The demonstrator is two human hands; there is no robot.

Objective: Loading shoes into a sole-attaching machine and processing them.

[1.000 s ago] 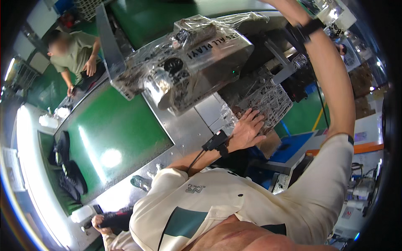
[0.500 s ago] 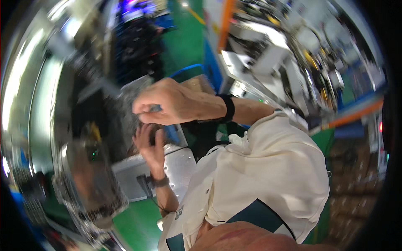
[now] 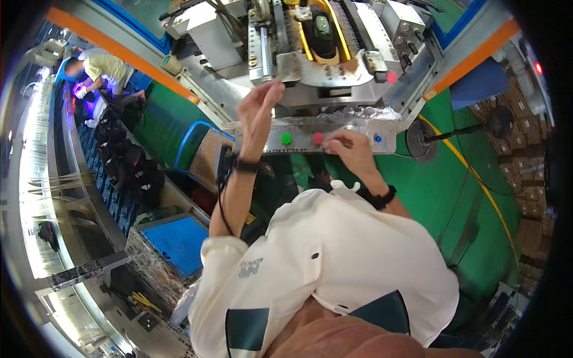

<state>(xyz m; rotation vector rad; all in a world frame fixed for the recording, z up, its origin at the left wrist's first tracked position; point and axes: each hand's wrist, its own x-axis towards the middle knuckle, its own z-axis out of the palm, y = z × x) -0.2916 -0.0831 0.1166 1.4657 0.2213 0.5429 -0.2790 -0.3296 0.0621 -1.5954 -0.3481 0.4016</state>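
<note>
My left hand [image 3: 261, 113] is raised at the front of a metal machine, its fingers drawn together beside a small metal plate [image 3: 289, 67]. Whether something small is between the fingertips cannot be made out. Lower and to the right, my right hand [image 3: 352, 150] is curled, with its fingertips close to the red button [image 3: 318, 138] on the machine's metal control panel [image 3: 259, 142]. What those fingers hold, if anything, is hidden. A green button [image 3: 286, 138] sits left of the red one. Behind the panel, a dark shoe-shaped piece [image 3: 323, 37] lies within a yellow-edged holder [image 3: 343, 45].
Orange-edged frame posts [image 3: 471, 56] flank the machine. Crumpled foil-like material [image 3: 370, 113] lies behind the panel. A round-based stand [image 3: 422, 140] is on the green floor at right. At left are a blue-topped box [image 3: 173, 244], a conveyor [image 3: 54, 179] and another person [image 3: 110, 68].
The view has swung from the conveyor side to face the machine. My hands, formerly close together, are now apart. The left hand's spread fingers have drawn together.
</note>
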